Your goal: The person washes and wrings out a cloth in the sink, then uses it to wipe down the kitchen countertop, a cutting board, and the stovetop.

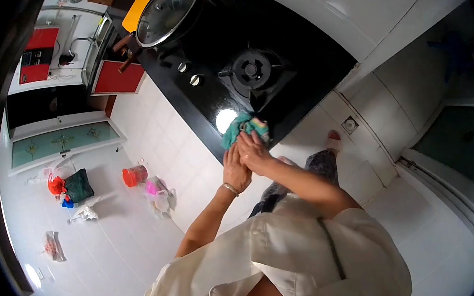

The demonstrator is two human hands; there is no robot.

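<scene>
A green cloth (pixel 240 130) with a multicoloured patch lies bunched at the near edge of the black gas stove (pixel 206 111). My right hand (pixel 253 152) is closed on its near side. Close against it, my left hand (pixel 236 168), with a bracelet at the wrist, has its fingertips at the lower edge of the cloth. Its grip is partly hidden by the right hand. Just beyond the cloth is a burner (pixel 251 69) with its pan support, and two knobs (pixel 195 80) sit to the left of it.
A wok with a glass lid (pixel 169 13) stands on the stove's far left, its wooden handles (pixel 128 63) jutting over the edge. Behind it is a yellow board (pixel 142 5). An orange-red bucket (pixel 134 176) and several bags (pixel 79 186) stand on the tiled floor.
</scene>
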